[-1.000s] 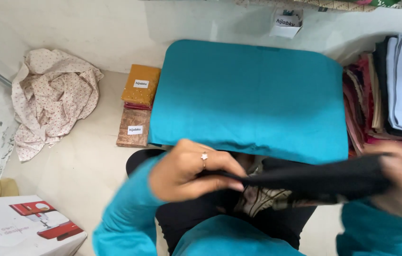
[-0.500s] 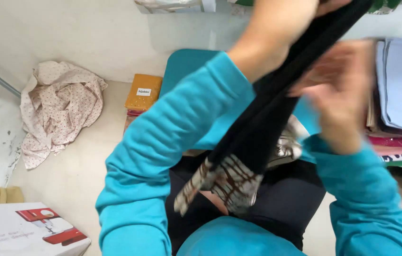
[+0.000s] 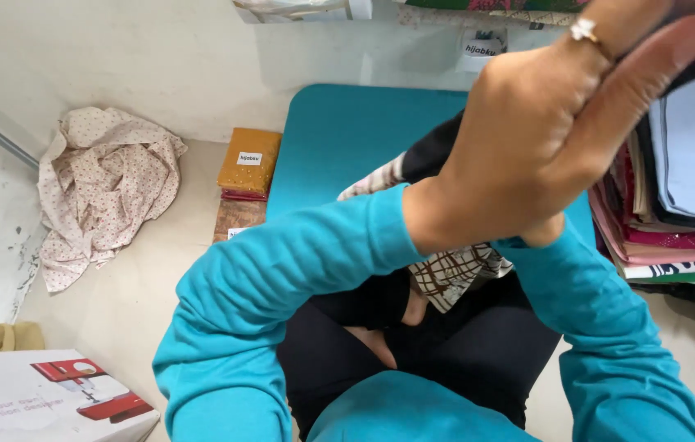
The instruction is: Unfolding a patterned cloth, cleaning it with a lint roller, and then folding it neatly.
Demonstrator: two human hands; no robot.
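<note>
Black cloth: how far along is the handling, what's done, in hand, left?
Done: folded cloth stack sits at right, and two packed cloths lie beside the teal board. In hand: left hand and right hand are raised together, gripping the black cloth with its patterned end hanging. Left: it isn't folded or laid on the board; crumpled dotted fabric lies unfolded.

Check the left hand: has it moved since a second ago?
Yes. The left hand has risen from the near edge of the teal cushion to above its far edge, pressed against the right hand.
</note>
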